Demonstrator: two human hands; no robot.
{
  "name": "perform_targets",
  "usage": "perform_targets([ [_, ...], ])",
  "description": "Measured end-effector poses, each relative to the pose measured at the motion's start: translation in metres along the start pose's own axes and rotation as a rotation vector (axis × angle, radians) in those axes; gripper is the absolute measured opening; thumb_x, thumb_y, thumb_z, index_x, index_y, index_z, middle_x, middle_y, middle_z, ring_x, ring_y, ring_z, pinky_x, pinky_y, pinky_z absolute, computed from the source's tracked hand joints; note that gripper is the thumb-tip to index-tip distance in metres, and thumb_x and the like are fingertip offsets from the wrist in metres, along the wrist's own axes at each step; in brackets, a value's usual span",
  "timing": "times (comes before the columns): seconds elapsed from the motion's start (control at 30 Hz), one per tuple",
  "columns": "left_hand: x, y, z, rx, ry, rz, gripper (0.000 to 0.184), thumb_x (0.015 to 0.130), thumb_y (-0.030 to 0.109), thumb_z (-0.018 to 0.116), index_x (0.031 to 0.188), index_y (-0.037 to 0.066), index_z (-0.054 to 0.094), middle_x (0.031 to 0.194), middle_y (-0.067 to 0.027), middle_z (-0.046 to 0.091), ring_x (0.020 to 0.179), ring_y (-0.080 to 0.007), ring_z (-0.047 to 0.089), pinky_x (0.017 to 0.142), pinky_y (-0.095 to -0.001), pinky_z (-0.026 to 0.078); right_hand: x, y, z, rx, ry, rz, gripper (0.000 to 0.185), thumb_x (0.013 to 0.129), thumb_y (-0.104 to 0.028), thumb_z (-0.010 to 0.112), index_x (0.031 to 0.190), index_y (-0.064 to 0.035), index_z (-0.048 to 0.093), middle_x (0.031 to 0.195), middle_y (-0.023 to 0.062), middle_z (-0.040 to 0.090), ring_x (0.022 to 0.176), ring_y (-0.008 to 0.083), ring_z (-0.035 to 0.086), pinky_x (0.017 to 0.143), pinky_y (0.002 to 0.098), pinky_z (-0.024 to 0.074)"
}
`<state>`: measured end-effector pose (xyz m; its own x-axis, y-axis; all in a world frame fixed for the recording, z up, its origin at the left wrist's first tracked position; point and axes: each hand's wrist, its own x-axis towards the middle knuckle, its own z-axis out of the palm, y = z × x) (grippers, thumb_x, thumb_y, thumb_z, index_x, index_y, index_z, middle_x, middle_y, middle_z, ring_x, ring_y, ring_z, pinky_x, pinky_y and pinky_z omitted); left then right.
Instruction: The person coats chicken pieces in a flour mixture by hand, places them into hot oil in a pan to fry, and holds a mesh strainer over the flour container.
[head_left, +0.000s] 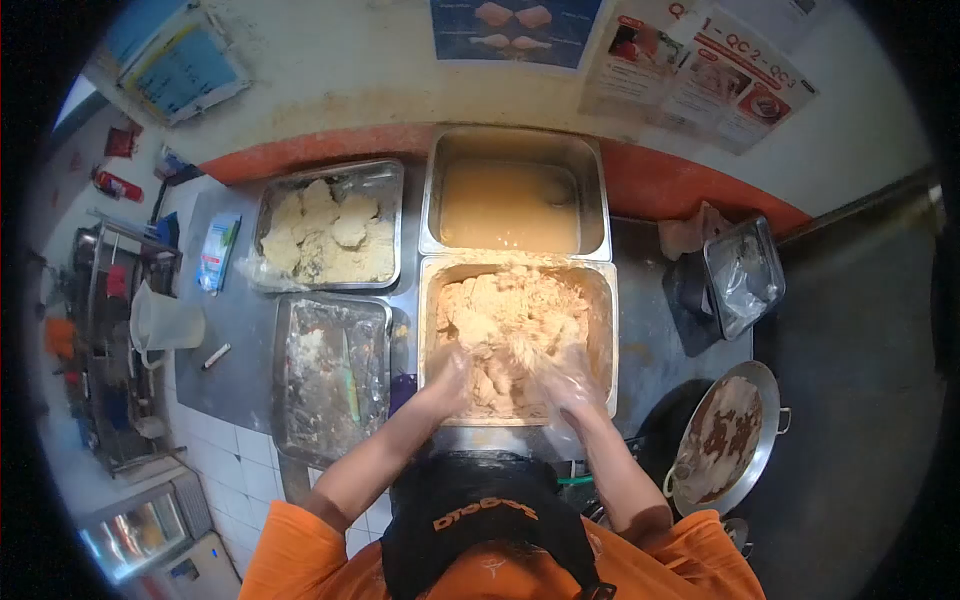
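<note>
Fingers (458, 362) touch clumpy flour (512, 296) in a metal pan (613, 330).

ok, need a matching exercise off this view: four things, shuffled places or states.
1. Translucent plastic pitcher
2. Rear deep rectangular steel pan
3. Wide round metal pan
4. Person's right hand

A. Holds cloudy tan liquid
B. Lower right of picture
C. At front rectangular steel pan of beige floury mixture
D. Left of white pen-like stick

1-D; 2-A; 3-B; 4-C
</note>
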<state>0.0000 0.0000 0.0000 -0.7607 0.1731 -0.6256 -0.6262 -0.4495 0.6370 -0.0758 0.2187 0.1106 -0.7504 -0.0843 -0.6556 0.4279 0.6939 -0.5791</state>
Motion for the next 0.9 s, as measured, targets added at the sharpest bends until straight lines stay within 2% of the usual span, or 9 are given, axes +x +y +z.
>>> perform_targets([
  [0.1, -0.032, 0.047, 0.013, -0.265, 0.223, 0.035, 0.046, 0.105, 0.036, 0.049, 0.14, 0.006, 0.048, 0.128, -0.0154, 0.059, 0.115, -0.0304, 0.062, 0.095, -0.0487, 0.057, -0.017, 0.003, 0.001, 0.594, 0.036, -0.175, 0.061, 0.09, -0.018, 0.065, 0.146, -0.0081, 0.043, 0.127, 0.0137, 0.063, 0.113, 0.0232, 0.062, 0.094, 0.0378, 0.051],
  [0.17, -0.076, 0.077, 0.049, -0.36, -0.036, 0.22, 0.041, 0.106, 0.032, 0.047, 0.136, 0.005, 0.05, 0.12, -0.0144, 0.063, 0.108, -0.0268, 0.065, 0.091, -0.0463, 0.059, -0.026, 0.014, -0.018, 0.763, 0.1, -0.021, 0.055, 0.092, -0.017, 0.063, 0.143, -0.0074, 0.047, 0.126, 0.012, 0.063, 0.112, 0.0216, 0.062, 0.092, 0.0352, 0.0517],
  [0.3, -0.063, 0.096, 0.055, -0.04, 0.399, 0.181, 0.045, 0.104, 0.033, 0.051, 0.137, 0.003, 0.049, 0.125, -0.0132, 0.061, 0.108, -0.025, 0.064, 0.09, -0.0386, 0.057, 0.002, 0.065, -0.018, 0.71, 0.223, 0.121, 0.043, 0.095, -0.015, 0.06, 0.136, -0.0087, 0.052, 0.123, 0.0086, 0.062, 0.104, 0.0191, 0.062, 0.084, 0.0329, 0.0534],
  [0.37, -0.043, 0.097, 0.034, 0.337, 0.368, 0.096, 0.054, 0.102, 0.049, 0.052, 0.125, 0.001, 0.061, 0.125, -0.0132, 0.061, 0.121, -0.0199, 0.056, 0.099, -0.0311, 0.045, 0.008, 0.064, -0.016, 0.832, 0.213, 0.13, 0.033, 0.096, -0.008, 0.058, 0.129, -0.0111, 0.056, 0.11, 0.0053, 0.063, 0.09, 0.0159, 0.063, 0.076, 0.0329, 0.0553],
  [0.47, -0.01, 0.132, 0.062, 0.485, 0.346, -0.012, 0.058, 0.101, 0.049, 0.052, 0.131, 0.0, 0.058, 0.132, -0.0146, 0.059, 0.125, -0.0204, 0.054, 0.104, -0.033, 0.042, 0.04, 0.072, 0.002, 0.831, 0.139, 0.24, 0.035, 0.095, -0.013, 0.06, 0.13, -0.0092, 0.057, 0.116, 0.0076, 0.064, 0.102, 0.0186, 0.063, 0.086, 0.0345, 0.0533],
  [0.63, 0.099, 0.11, 0.018, 0.879, -0.037, 0.29, 0.066, 0.101, 0.051, 0.049, 0.146, 0.002, 0.047, 0.148, -0.0125, 0.05, 0.135, -0.0212, 0.046, 0.113, -0.0321, 0.034, 0.088, 0.065, 0.015, 0.089, 0.216, 0.171, 0.035, 0.091, -0.016, 0.062, 0.124, -0.0055, 0.063, 0.117, 0.0114, 0.066, 0.109, 0.0216, 0.062, 0.091, 0.0348, 0.0506],
  [0.67, 0.058, 0.153, 0.064, 0.917, -0.015, 0.114, 0.069, 0.102, 0.056, 0.04, 0.147, 0.004, 0.046, 0.153, -0.011, 0.046, 0.141, -0.0217, 0.041, 0.117, -0.0312, 0.032, 0.085, 0.051, 0.01, -0.118, 0.235, 0.169, 0.035, 0.09, -0.017, 0.062, 0.123, -0.0045, 0.064, 0.117, 0.0126, 0.067, 0.109, 0.0229, 0.063, 0.09, 0.0349, 0.0508],
  [0.77, 0.08, 0.136, 0.056, 1.418, 0.037, 0.268, 0.052, 0.108, 0.038, 0.032, 0.141, 0.003, 0.053, 0.146, -0.0134, 0.054, 0.136, -0.0245, 0.049, 0.115, -0.0348, 0.036, 0.117, 0.058, 0.015, 0.177, 0.181, 0.174, 0.038, 0.093, -0.025, 0.056, 0.122, -0.0026, 0.066, 0.122, 0.0164, 0.067, 0.109, 0.0263, 0.064, 0.09, 0.0348, 0.0506],
  [0.9, 0.092, 0.127, 0.056, 1.259, 0.07, 0.252, 0.061, 0.103, 0.054, 0.034, 0.131, 0.007, 0.061, 0.137, -0.017, 0.059, 0.132, -0.0314, 0.05, 0.107, -0.0384, 0.041, 0.177, 0.094, 0.035, 0.48, -0.029, 0.098, 0.044, 0.096, -0.027, 0.05, 0.13, -0.0011, 0.061, 0.13, 0.0167, 0.064, 0.112, 0.0267, 0.063, 0.094, 0.034, 0.0494],
])
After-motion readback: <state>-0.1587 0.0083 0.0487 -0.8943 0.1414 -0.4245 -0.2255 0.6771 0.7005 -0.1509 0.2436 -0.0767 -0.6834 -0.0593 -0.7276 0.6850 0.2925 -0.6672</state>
